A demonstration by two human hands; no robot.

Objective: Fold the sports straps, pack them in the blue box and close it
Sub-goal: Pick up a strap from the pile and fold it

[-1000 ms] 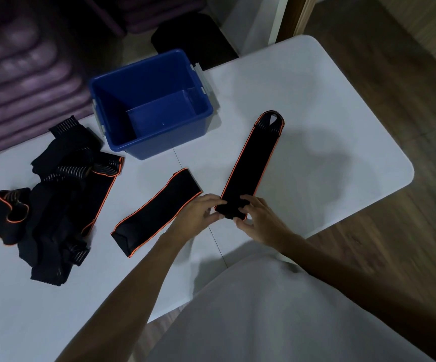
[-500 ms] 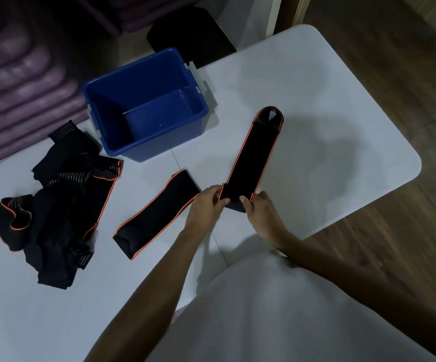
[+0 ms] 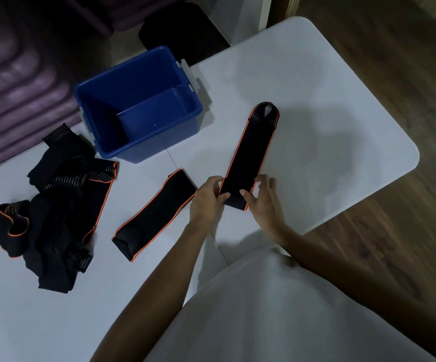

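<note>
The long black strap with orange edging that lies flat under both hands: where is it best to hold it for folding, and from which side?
Probably at the near end of the long black strap with orange edging, pinched at both long edges, coming from the person's side. That end lies nearest, and the left hand and right hand already flank it.
</note>
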